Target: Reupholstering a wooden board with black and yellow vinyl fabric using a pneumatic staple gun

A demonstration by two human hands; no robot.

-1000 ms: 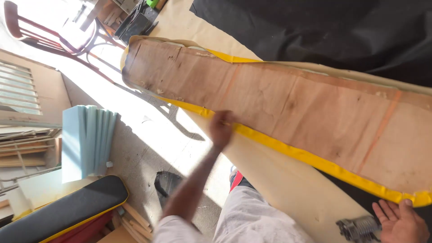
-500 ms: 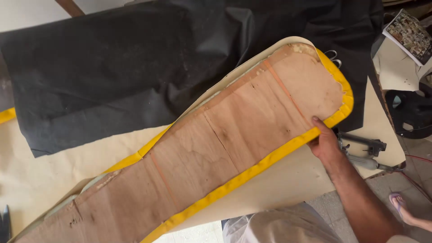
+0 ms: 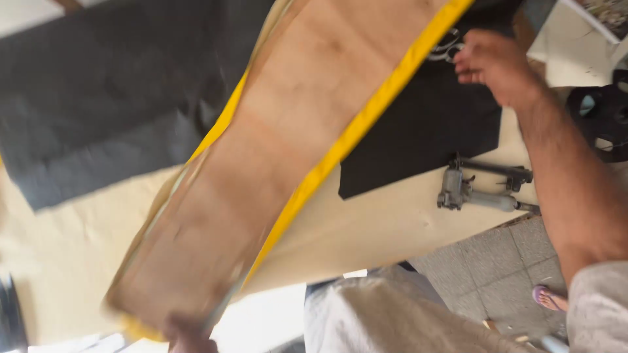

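A long wooden board (image 3: 288, 150) with yellow fabric along its edges runs from the top right down to the lower left, blurred by motion. My left hand (image 3: 188, 336) grips its near end at the bottom of the view. My right hand (image 3: 492, 62) is off the board, fingers spread over the corner of a black fabric sheet (image 3: 425, 131), close to a small metal object (image 3: 450, 46) that lies on it. More of the black fabric (image 3: 111, 98) lies under the board at the left.
A metal staple gun (image 3: 474, 193) lies on the tan tabletop (image 3: 386, 229) near its front right edge. Grey floor tiles (image 3: 484, 268) and a sandalled foot (image 3: 553, 298) show below. A black object (image 3: 602, 121) stands at the right.
The board has swung to a steeper angle, its near end now in my left hand. My right hand has let go of the yellow edge and moved over the black fabric.
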